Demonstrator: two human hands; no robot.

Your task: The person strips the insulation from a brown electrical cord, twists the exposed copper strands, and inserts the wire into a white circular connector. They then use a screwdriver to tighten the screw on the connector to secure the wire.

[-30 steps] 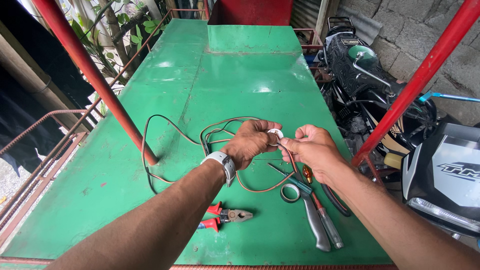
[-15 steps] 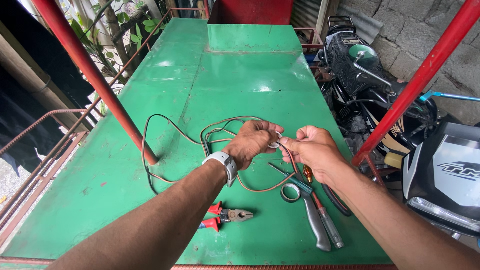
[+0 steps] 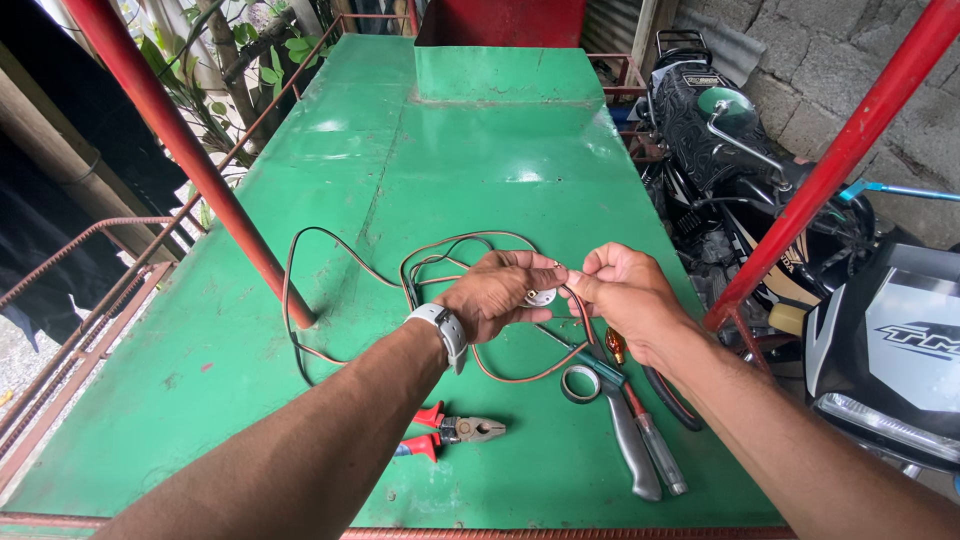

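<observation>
Green metal tabletop [image 3: 480,160] fills the frame. At centre, the left hand [image 3: 497,295] pinches a small white fitting [image 3: 541,297] while the right hand [image 3: 625,290] grips the brown wire [image 3: 345,258] against it (the wire loops leftward). Red-handled pliers [image 3: 455,432] lie lower centre, a tape roll [image 3: 580,383] just right.

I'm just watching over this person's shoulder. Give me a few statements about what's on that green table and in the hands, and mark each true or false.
1. Both hands, left hand and right hand, meet at a small white fitting. True.
2. The pliers have blue handles. False: red.
3. A brown cable loops across the green table. True.
4. The roll of tape sits on the left wrist. False: it lies on the table; the wrist wears a watch.
</observation>
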